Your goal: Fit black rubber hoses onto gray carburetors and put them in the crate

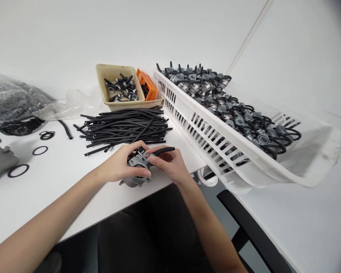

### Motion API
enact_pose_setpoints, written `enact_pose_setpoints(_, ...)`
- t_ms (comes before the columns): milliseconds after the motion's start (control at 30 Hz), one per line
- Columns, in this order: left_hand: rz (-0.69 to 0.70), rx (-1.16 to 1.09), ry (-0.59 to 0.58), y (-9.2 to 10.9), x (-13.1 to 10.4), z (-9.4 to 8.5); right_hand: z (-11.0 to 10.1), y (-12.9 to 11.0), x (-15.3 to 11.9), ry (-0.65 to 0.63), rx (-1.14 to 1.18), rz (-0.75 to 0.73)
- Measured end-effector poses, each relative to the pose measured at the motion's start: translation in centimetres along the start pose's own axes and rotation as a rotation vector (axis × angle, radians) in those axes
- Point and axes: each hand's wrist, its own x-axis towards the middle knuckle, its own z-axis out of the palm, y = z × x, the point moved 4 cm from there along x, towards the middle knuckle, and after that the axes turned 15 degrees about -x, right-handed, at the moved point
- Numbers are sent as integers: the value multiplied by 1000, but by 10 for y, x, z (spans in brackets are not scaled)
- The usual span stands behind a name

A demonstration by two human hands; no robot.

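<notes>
A grey metal carburetor (136,172) is held low over the front of the white table. My left hand (123,163) is closed around its left side, with the thumb across the near face and the fingers over the top. My right hand (170,163) pinches its upper right side between thumb and fingers. A short black rubber hose (165,150) sticks out to the right there, lying over the right fingers. The fingers hide where the hose meets the metal. Just behind my hands lies a pile of black rubber hoses (125,127).
A white slotted crate (199,113) full of carburetors stands at right. Behind the hoses are a beige tub (100,81) of hosed metal caps and an orange basket (152,89). Left are black rings (18,170), a grey casting (0,159) and a plastic bag (14,98). A chair armrest (244,220) is lower right.
</notes>
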Motion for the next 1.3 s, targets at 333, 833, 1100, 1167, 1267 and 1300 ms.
enact_pose_setpoints(333, -5, -6, -16, 0, 0, -1, -3, 0, -2, -7, 36, 28)
enact_pose_setpoints(833, 0, -81, -31, -5, 1, -3, -6, 0, -7, -36, 82, 46)
enact_pose_setpoints(1100, 4, -75, -32, -5, 1, -3, -6, 4, -8, -49, 84, 35)
enact_pose_setpoints(1167, 3, -74, -31, -5, 1, -4, -6, 4, -7, -42, 84, 40)
enact_pose_setpoints(1267, 4, -64, -29, -5, 1, -4, -5, 3, -7, -26, 90, 33)
enact_pose_setpoints(1300, 3, -58, -29, -6, 1, -4, -5, 3, -7, -27, 90, 26)
